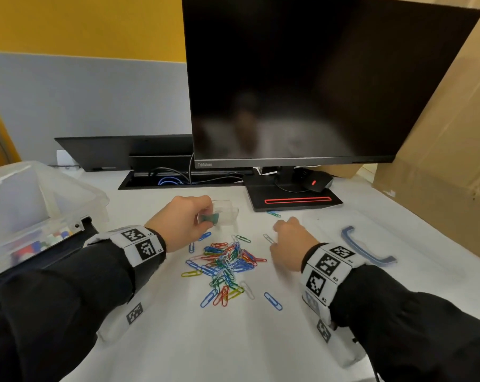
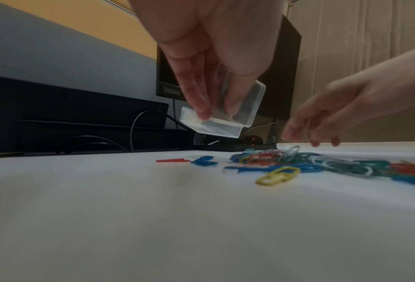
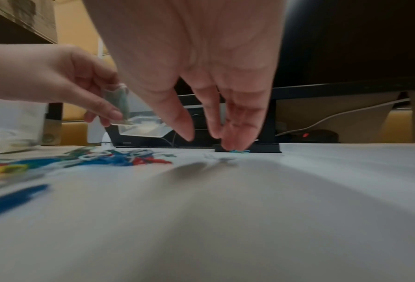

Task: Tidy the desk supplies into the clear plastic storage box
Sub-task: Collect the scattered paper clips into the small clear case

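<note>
My left hand holds a small clear plastic case just above the desk, thumb and fingers pinching its hinged end. Something green shows at the fingertips; I cannot tell what it is. A pile of coloured paperclips lies on the white desk between my hands, also low in the left wrist view. My right hand hovers right of the pile, its fingers pointing down and holding nothing. A white clip lies just left of it, and a teal clip beyond the fingertips.
A big clear storage box with its lid raised stands at the left edge, coloured items inside. Behind the pile stand a monitor and its base. A blue handle lies at the right, near a cardboard box.
</note>
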Demonstrator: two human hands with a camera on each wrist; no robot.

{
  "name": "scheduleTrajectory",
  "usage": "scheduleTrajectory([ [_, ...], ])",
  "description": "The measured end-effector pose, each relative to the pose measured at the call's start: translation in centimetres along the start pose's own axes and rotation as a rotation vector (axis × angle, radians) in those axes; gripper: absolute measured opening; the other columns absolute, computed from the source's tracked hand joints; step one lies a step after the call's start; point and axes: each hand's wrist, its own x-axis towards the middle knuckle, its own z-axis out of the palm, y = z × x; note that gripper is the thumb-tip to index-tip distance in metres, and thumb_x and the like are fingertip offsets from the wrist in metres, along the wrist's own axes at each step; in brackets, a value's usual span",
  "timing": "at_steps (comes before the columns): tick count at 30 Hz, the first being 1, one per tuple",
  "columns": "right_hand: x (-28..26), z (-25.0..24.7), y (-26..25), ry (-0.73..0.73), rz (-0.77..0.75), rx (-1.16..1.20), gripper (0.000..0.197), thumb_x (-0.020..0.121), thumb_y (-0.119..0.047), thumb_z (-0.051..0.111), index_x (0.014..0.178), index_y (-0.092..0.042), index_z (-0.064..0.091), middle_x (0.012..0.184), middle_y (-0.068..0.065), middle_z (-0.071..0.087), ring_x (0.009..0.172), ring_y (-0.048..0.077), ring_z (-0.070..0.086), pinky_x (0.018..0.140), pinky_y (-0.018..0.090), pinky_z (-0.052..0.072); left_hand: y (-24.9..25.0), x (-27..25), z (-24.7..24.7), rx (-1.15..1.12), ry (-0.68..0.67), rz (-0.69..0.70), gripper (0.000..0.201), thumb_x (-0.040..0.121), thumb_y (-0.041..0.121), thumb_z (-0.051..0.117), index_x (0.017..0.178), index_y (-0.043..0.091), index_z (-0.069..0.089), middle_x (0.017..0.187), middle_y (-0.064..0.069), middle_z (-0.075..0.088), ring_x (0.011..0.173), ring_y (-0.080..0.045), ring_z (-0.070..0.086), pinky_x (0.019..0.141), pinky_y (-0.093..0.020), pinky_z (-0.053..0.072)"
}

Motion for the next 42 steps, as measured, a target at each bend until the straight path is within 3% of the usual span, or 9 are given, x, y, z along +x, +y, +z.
scheduleTrajectory([
  [4,1.8,-1.2,1.7,-0.025,0.107,-0.037,0.046,0.092,-0.013,0.045,0.136,-0.004,0.037,0.140,0.015,0.034,0.126,0.029,0.043,0.105,0.033,0.038,-0.4,0.5,0.0,-0.005,0.010,-0.014,0.016,0.084,0.020,0.063,0.097,0.012,0.058,0.094,-0.006,0.064,0.072,-0.019,0.055,0.068,-0.023,0.041],
  [12,5.4,-2.3,1.2,-0.014,0.013,-0.095,0.041,0.091,-0.001,0.040,0.130,-0.007,0.050,0.135,0.014,0.049,0.125,0.029,0.046,0.102,0.032,0.039,-0.5,1.2,0.3,-0.043,-0.006,-0.012,0.018,0.084,0.021,0.064,0.098,0.013,0.057,0.091,-0.003,0.061,0.072,-0.018,0.055,0.069,-0.024,0.044],
  [18,7.4,-2.5,0.6,-0.046,-0.052,-0.194,0.046,0.092,-0.002,0.039,0.136,-0.015,0.046,0.139,0.012,0.044,0.128,0.030,0.043,0.107,0.035,0.038,-0.5,1.8,0.3,-0.056,0.006,-0.026,0.019,0.085,0.024,0.063,0.100,0.014,0.057,0.088,0.002,0.054,0.074,-0.017,0.054,0.071,-0.024,0.045],
  [24,8.1,-2.6,0.5,-0.047,-0.048,-0.263,0.039,0.093,-0.003,0.039,0.129,-0.007,0.053,0.133,0.015,0.052,0.123,0.030,0.049,0.106,0.036,0.040,-0.5,2.2,0.4,-0.076,0.026,-0.054,0.021,0.085,0.024,0.063,0.102,0.013,0.058,0.086,0.003,0.053,0.074,-0.015,0.051,0.069,-0.022,0.040],
  [31,8.2,-2.7,0.5,-0.064,-0.053,-0.261,0.040,0.093,-0.003,0.038,0.131,-0.008,0.050,0.133,0.013,0.052,0.122,0.028,0.050,0.106,0.036,0.040,-0.4,2.2,0.4,-0.083,-0.011,-0.074,0.022,0.086,0.024,0.062,0.105,0.014,0.057,0.090,0.003,0.052,0.078,-0.013,0.050,0.069,-0.021,0.039],
  [38,8.1,-2.5,0.6,-0.105,-0.049,-0.184,0.044,0.092,-0.001,0.040,0.135,-0.011,0.046,0.137,0.011,0.049,0.126,0.027,0.046,0.108,0.035,0.037,-0.5,2.2,0.4,-0.082,-0.026,-0.078,0.023,0.085,0.023,0.063,0.105,0.013,0.057,0.106,-0.007,0.064,0.078,-0.014,0.051,0.070,-0.021,0.040],
  [42,7.5,-2.7,0.3,-0.115,-0.097,-0.164,0.040,0.095,-0.005,0.040,0.132,-0.012,0.051,0.138,0.010,0.048,0.127,0.026,0.046,0.108,0.032,0.036,-0.6,2.2,0.4,-0.075,-0.030,-0.095,0.023,0.085,0.023,0.062,0.105,0.014,0.056,0.107,-0.007,0.064,0.079,-0.014,0.051,0.070,-0.021,0.040],
])
